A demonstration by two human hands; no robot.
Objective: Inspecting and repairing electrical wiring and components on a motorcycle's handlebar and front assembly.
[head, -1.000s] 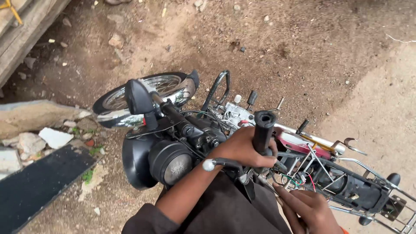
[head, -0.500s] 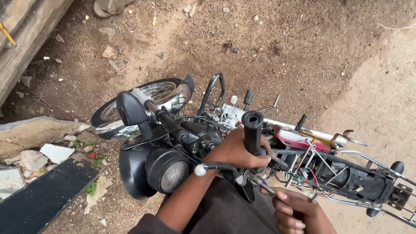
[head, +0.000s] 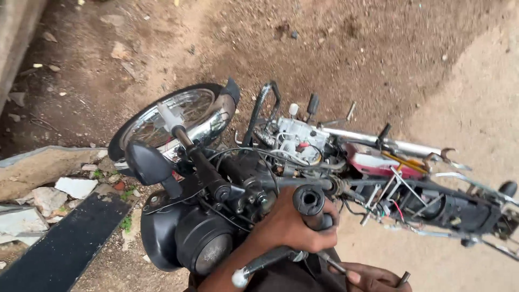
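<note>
Nearest the viewer, the left hand [head: 289, 227] is wrapped around the black handlebar grip [head: 309, 203] of a stripped motorcycle [head: 324, 178], fingers curled fully round the rubber below its open end. Just under that hand a chrome brake lever [head: 265, 262] with a ball tip points toward the lower edge of the frame. The right hand [head: 370, 278] sits at the bottom edge, only partly in view; its fingers are bent around a thin metal tool [head: 403, 278], though how tightly cannot be told.

Beside the left hand, the round headlight [head: 208, 246] and its black housing face down and left. One black mirror [head: 146, 162] stands on its stalk above the headlight.

The motorcycle stands on bare dirt ground [head: 378, 54] in the middle of the view, front to the left. The fuel tank and seat are absent, so the frame tubes, loose wiring [head: 400, 208] and engine [head: 297, 138] are exposed.

Handling judgement: the machine is heavy and rigid, and likely to tip if the bars swing. The rubber grip and the bare frame tubes are the sound holds. The wires, lever and mirror stalk are fragile and should not bear load.

Farther off, the spoked front wheel [head: 167, 121] with chrome mudguard [head: 213, 121] is turned left. Broken stone rubble [head: 48, 197] and a dark plank [head: 70, 243] lie at the left.
</note>
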